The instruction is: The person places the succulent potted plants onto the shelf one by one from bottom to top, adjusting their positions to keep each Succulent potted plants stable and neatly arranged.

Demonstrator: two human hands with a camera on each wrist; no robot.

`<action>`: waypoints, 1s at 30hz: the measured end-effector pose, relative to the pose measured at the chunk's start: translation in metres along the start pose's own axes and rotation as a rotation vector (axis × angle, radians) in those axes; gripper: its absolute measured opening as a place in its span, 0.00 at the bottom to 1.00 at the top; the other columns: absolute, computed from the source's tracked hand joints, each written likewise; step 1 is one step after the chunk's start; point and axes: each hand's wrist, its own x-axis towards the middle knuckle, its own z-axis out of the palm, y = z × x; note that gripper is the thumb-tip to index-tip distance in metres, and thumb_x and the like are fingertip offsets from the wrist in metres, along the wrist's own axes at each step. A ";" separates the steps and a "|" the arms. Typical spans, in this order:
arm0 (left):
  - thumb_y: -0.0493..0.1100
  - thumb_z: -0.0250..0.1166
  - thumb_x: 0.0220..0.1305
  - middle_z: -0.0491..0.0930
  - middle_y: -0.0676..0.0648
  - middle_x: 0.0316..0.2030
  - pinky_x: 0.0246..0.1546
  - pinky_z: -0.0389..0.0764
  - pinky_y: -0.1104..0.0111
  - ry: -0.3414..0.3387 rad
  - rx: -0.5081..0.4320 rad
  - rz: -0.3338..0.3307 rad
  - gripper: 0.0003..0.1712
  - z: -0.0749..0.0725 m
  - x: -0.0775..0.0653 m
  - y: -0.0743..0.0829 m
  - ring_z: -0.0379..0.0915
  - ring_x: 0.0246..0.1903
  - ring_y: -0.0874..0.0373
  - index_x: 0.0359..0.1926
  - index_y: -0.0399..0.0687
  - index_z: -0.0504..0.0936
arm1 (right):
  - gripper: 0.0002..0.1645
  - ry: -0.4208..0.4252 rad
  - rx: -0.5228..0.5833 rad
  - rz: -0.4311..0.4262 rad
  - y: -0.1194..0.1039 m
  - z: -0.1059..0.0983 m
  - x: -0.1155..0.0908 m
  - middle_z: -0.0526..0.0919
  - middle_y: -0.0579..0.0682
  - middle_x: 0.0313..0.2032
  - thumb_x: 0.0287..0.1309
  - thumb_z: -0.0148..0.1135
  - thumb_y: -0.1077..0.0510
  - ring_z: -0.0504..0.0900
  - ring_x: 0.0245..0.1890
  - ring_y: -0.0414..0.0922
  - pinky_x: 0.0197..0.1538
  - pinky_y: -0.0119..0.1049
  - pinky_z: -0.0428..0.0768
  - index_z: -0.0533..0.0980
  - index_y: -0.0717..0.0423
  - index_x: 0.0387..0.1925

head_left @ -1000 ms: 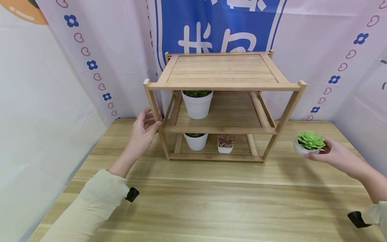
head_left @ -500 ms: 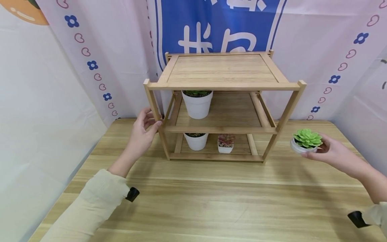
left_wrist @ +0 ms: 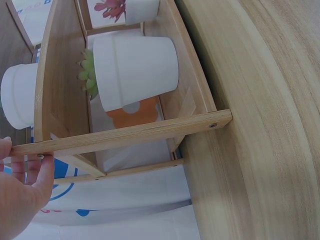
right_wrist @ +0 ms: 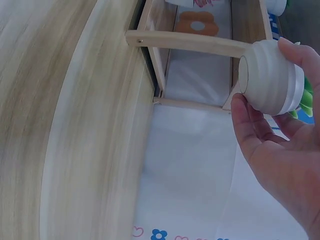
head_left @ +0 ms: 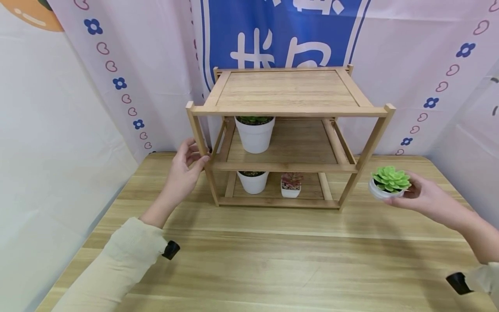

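My right hand (head_left: 429,199) grips a small round white pot with a green succulent (head_left: 391,178), held in the air to the right of a wooden three-tier shelf (head_left: 292,91). In the right wrist view the ribbed white pot (right_wrist: 270,77) sits between thumb and fingers. My left hand (head_left: 187,169) holds the shelf's front left post (left_wrist: 125,137) at about middle-tier height, thumb in front and fingers behind. A large white pot (head_left: 254,135) stands at the left of the middle tier. On the bottom tier are another white pot (head_left: 253,183) and a small square pot with a reddish succulent (head_left: 290,186).
The shelf stands toward the back of a wood-grain table (head_left: 249,264). Behind it hangs a pale printed curtain with a blue panel (head_left: 280,34). A white wall covering (head_left: 58,130) borders the table on the left.
My right hand has carried the green succulent slightly left, closer to the shelf. The left hand and the shelf have stayed in place.
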 end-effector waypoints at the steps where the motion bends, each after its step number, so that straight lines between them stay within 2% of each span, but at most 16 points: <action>1: 0.29 0.56 0.75 0.69 0.29 0.60 0.52 0.79 0.77 0.000 0.000 0.002 0.27 0.000 0.000 0.000 0.70 0.58 0.45 0.70 0.29 0.60 | 0.38 0.004 0.002 -0.011 -0.001 0.001 0.000 0.80 0.45 0.44 0.61 0.71 0.65 0.80 0.39 0.31 0.37 0.24 0.82 0.62 0.74 0.67; 4: 0.28 0.56 0.75 0.69 0.29 0.60 0.52 0.79 0.76 0.001 -0.002 0.007 0.26 0.000 0.000 -0.001 0.71 0.57 0.45 0.69 0.29 0.60 | 0.37 0.022 0.016 -0.037 -0.004 0.004 0.000 0.80 0.40 0.42 0.60 0.71 0.67 0.80 0.38 0.31 0.36 0.24 0.82 0.64 0.73 0.66; 11: 0.28 0.56 0.75 0.70 0.31 0.59 0.52 0.79 0.76 0.002 -0.002 0.012 0.26 0.000 -0.001 -0.001 0.71 0.57 0.45 0.69 0.29 0.60 | 0.38 0.059 0.034 -0.037 -0.015 0.010 0.001 0.80 0.38 0.41 0.61 0.71 0.65 0.81 0.36 0.33 0.35 0.24 0.83 0.64 0.72 0.67; 17: 0.28 0.56 0.75 0.69 0.28 0.61 0.51 0.80 0.76 0.002 0.005 0.022 0.27 0.000 0.000 -0.001 0.71 0.58 0.44 0.70 0.30 0.60 | 0.37 0.081 0.065 -0.042 -0.023 0.014 0.004 0.79 0.35 0.43 0.61 0.70 0.66 0.80 0.38 0.31 0.36 0.22 0.82 0.64 0.72 0.68; 25: 0.28 0.56 0.75 0.69 0.29 0.61 0.54 0.80 0.74 0.005 -0.010 -0.007 0.27 0.001 0.000 0.000 0.70 0.58 0.45 0.70 0.30 0.60 | 0.35 0.133 0.119 -0.086 -0.030 0.020 0.010 0.80 0.31 0.42 0.59 0.71 0.69 0.81 0.38 0.31 0.37 0.22 0.83 0.67 0.72 0.65; 27: 0.28 0.56 0.75 0.69 0.30 0.61 0.54 0.80 0.74 0.003 -0.009 -0.011 0.27 0.001 0.000 0.000 0.70 0.59 0.45 0.70 0.30 0.59 | 0.33 0.145 0.128 -0.099 -0.031 0.021 0.011 0.81 0.32 0.42 0.58 0.71 0.69 0.82 0.37 0.31 0.37 0.21 0.83 0.69 0.69 0.64; 30: 0.28 0.56 0.75 0.69 0.30 0.61 0.53 0.80 0.74 0.003 -0.003 -0.008 0.27 0.000 0.000 0.001 0.71 0.58 0.45 0.70 0.30 0.59 | 0.31 0.160 0.151 -0.127 -0.031 0.022 0.010 0.81 0.33 0.42 0.56 0.72 0.71 0.82 0.36 0.32 0.36 0.21 0.83 0.74 0.52 0.60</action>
